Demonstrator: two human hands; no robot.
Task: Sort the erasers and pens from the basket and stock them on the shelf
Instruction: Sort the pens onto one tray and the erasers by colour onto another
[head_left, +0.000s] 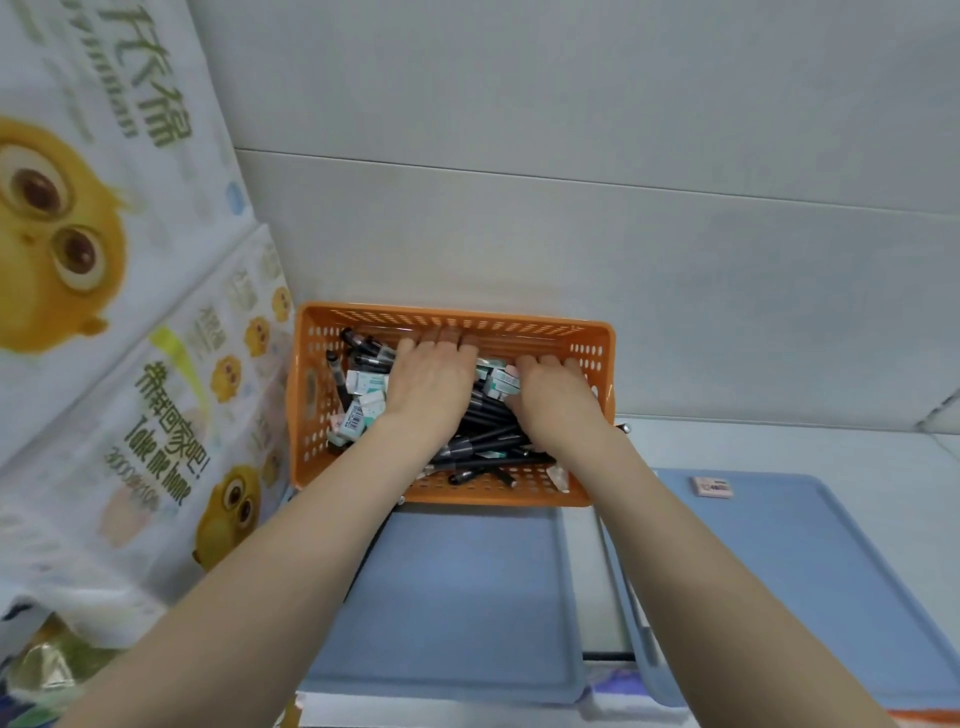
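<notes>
At the far left we see tall printed packs (104, 312) with yellow cartoon chicks, leaning close against the left wall of the orange basket (452, 313). The basket stands on the white shelf (779, 441) against the pale back panel, and it holds a loose heap of black pens (488, 441), with erasers (363, 400) in white-and-teal sleeves mostly along its left and far sides. The left hand (434, 376) lies palm down over the heap, its fingers straight and reaching to the far wall, gripping nothing we can see. Just to its right, the right hand (553, 392) is also palm down in the basket, fingertips dipping into the pile beside a few erasers; we cannot tell whether it holds anything. Nearer to us, a blue left tray (457, 597) sits just in front of the basket. Beside it, the blue right tray (805, 571) carries a single pink eraser (711, 487) near its far left corner.
</notes>
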